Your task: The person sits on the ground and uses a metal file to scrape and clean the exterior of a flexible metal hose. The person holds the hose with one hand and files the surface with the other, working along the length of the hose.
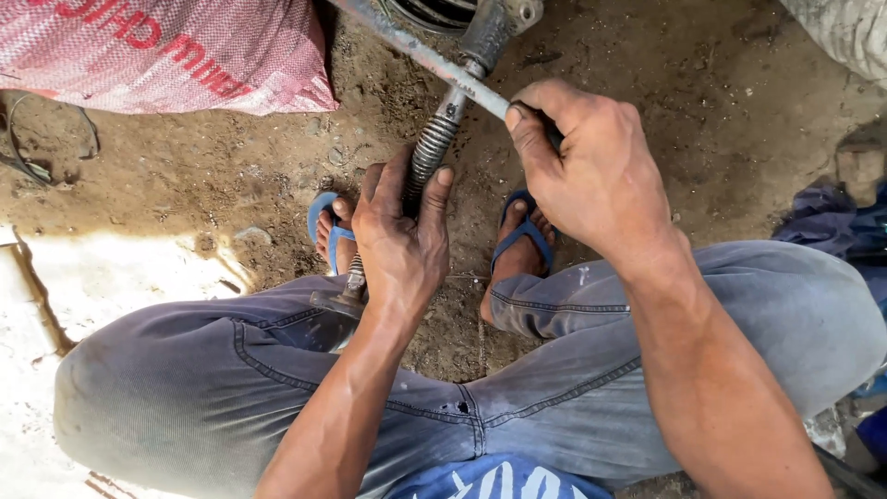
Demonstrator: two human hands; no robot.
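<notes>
My left hand (402, 231) is wrapped around a grimy coil-spring shock absorber (434, 148) that stands tilted between my knees, its lower end (344, 298) resting by my left thigh. My right hand (591, 166) grips a long grey metal bar (434, 60) that runs up to the left, crossing the top of the shock absorber. The bar's end is hidden inside my fist. I am crouched in grey jeans, with my feet in blue flip-flops (522, 231) on the dirt.
A pink woven sack (166, 51) lies at the top left. A dark round metal part (434, 11) sits at the top edge. Loose wire (28, 148) lies at the left. Blue cloth (836, 222) is bunched at the right. The ground is packed earth.
</notes>
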